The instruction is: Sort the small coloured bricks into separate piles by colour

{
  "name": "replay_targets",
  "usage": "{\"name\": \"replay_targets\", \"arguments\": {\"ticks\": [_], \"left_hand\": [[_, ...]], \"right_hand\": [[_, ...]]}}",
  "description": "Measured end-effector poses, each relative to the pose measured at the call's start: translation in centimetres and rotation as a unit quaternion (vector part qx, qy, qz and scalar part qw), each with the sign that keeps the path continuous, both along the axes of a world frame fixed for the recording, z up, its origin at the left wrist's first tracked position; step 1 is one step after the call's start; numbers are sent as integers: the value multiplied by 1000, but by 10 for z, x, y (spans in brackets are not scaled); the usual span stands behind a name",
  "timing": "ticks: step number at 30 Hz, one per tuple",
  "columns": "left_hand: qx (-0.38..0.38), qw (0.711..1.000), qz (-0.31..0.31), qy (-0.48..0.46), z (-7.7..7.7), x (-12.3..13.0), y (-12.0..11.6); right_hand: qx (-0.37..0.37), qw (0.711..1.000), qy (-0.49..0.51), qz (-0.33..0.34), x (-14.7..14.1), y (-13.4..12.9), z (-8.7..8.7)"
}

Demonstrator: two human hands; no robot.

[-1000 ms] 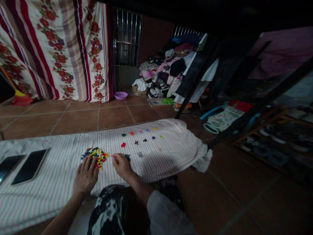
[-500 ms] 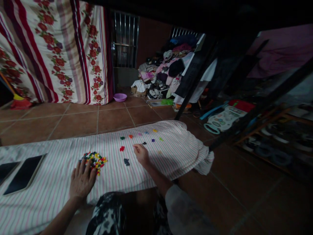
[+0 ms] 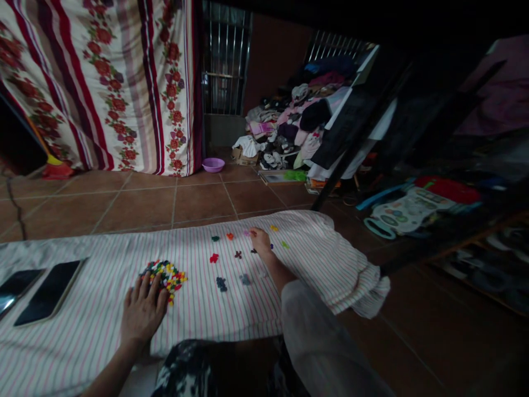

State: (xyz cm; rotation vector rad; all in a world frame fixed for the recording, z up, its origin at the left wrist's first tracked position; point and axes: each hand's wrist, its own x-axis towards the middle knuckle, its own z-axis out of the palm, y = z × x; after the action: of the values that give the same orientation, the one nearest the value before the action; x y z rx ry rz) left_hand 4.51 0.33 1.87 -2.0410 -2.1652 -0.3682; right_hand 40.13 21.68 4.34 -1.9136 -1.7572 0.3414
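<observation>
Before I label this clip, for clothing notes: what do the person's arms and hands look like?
The left hand and right hand are ungloved. A loose grey sleeve covers part of the right arm; the left forearm shows none.

Two hands [image 3: 144,311] [image 3: 261,241], two dark-screened devices [image 3: 49,292] [image 3: 17,286], one mixed pile of colourful pieces [image 3: 171,277], one purple basin [image 3: 214,165], one floral curtain [image 3: 142,88]

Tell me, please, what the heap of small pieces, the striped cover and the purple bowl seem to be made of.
Heap of small pieces: probably plastic, judging by the bright, solid colours; too small to judge the finish. Striped cover: soft, matt cloth, as it wrinkles and bunches at one end. Purple bowl: likely smooth plastic, from its even colour.
</observation>
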Motion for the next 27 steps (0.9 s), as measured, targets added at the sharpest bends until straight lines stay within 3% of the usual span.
{"name": "replay_targets", "arguments": {"ticks": [10, 27], "left_hand": [[33, 999, 3, -13, -3, 0, 3], [18, 1000, 15, 16, -6, 0, 4]], "right_hand": [[11, 999, -34, 12, -7, 18, -13], [18, 999, -24, 28, -4, 11, -12]]}}
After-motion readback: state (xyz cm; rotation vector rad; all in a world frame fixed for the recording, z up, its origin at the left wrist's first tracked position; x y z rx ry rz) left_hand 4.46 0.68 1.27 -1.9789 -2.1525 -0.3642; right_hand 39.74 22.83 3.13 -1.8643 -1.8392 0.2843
